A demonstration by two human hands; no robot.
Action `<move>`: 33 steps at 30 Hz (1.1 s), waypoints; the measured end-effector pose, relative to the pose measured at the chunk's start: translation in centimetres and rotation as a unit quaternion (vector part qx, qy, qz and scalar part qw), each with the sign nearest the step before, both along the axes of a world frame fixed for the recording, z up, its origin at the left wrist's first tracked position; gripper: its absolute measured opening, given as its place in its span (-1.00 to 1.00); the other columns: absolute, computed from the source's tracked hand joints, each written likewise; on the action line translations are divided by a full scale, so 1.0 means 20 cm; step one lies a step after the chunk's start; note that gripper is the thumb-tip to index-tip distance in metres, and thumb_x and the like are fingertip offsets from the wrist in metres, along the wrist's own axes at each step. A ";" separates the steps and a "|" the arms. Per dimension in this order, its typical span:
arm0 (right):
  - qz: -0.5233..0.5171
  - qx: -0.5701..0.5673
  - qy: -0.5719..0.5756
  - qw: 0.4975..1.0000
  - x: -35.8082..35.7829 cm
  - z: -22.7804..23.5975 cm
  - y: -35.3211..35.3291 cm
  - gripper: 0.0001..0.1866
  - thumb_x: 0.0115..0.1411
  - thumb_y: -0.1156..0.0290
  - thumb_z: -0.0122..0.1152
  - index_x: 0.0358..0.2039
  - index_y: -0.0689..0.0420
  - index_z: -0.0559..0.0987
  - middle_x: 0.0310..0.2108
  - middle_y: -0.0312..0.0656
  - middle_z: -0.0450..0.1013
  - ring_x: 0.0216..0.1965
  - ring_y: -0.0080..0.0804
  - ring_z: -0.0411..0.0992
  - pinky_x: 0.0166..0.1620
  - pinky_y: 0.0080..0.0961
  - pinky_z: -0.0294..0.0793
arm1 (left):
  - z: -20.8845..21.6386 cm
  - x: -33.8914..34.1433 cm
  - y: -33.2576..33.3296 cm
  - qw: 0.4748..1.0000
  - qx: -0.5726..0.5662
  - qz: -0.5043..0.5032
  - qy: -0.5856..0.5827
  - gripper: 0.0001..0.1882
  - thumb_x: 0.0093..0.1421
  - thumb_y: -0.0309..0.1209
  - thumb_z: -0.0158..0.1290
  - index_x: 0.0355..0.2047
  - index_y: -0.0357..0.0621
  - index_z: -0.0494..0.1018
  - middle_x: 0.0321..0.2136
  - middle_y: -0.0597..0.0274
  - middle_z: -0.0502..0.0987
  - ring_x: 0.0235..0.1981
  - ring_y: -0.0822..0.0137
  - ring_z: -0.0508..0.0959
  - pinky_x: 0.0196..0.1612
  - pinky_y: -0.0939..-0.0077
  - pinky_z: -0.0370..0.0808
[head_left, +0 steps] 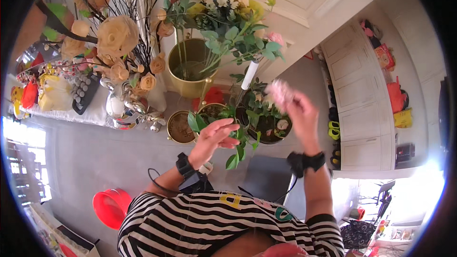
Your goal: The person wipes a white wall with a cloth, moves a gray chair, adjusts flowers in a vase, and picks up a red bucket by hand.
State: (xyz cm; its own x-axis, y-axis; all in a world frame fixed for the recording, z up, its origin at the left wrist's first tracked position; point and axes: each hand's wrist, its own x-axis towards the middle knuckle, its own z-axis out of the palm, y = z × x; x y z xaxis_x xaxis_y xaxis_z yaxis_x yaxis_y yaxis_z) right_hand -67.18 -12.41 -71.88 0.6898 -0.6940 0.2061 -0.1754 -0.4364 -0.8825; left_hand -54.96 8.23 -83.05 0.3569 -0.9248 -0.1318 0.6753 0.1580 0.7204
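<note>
At far left: large peach fabric roses (118,36) beside a white-covered surface (57,114). Next, a deep round gold metal pot (185,87); long green leafy stems (216,38) already reach into it. Left hand (216,138): fingers loosely parted, nothing seen between them; contact with glossy green leaves (195,122) cannot be told. Round dark pot (273,139): pale blooms (283,124) inside, apparently part-filled. Ruffled pale-pink flower-like piece (280,93), blurred, near the dark pot, seemingly still unplaced: right hand (302,114) pinches it, fingers narrow.
</note>
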 end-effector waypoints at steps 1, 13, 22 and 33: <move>0.010 -0.026 -0.019 0.999 0.11 0.10 -0.04 -0.76 0.09 0.49 0.09 -0.22 0.31 0.47 -0.37 -0.26 0.44 -0.39 -0.62 0.38 -0.29 -0.66 0.41 | -0.05 0.04 0.04 0.999 0.015 0.021 -0.022 -0.62 0.23 -0.29 -0.12 0.02 -0.17 0.26 -0.10 0.07 0.42 -0.28 0.29 0.54 -0.25 0.44 0.50; 0.002 -0.128 0.062 0.990 0.90 0.47 -0.39 -0.75 0.13 0.32 0.08 -0.26 0.21 0.51 -0.44 -0.37 0.45 -0.42 -0.67 0.38 -0.38 -0.70 0.35 | -0.32 0.16 0.34 0.982 0.131 0.138 0.006 -0.68 0.20 -0.29 -0.07 -0.11 -0.22 0.32 -0.19 0.11 0.47 -0.34 0.38 0.53 -0.30 0.52 0.48; 0.036 -0.281 0.070 0.956 0.98 0.39 -0.42 -0.72 0.00 0.31 0.13 -0.34 0.25 0.53 -0.45 -0.05 0.49 -0.42 -0.36 0.47 -0.31 -0.52 0.40 | -0.33 0.22 0.35 0.979 0.146 0.144 -0.018 -0.67 0.20 -0.30 -0.06 -0.10 -0.24 0.32 -0.20 0.11 0.47 -0.33 0.38 0.52 -0.29 0.54 0.47; 0.047 -0.334 0.087 0.937 0.95 0.42 -0.40 -0.70 0.07 0.35 0.15 -0.24 0.28 0.49 -0.47 -0.21 0.48 -0.47 -0.55 0.42 -0.38 -0.62 0.36 | -0.18 0.37 0.09 0.978 0.074 0.133 -0.141 -0.69 0.17 -0.37 -0.01 -0.12 -0.28 0.34 -0.22 0.15 0.48 -0.37 0.46 0.50 -0.33 0.65 0.43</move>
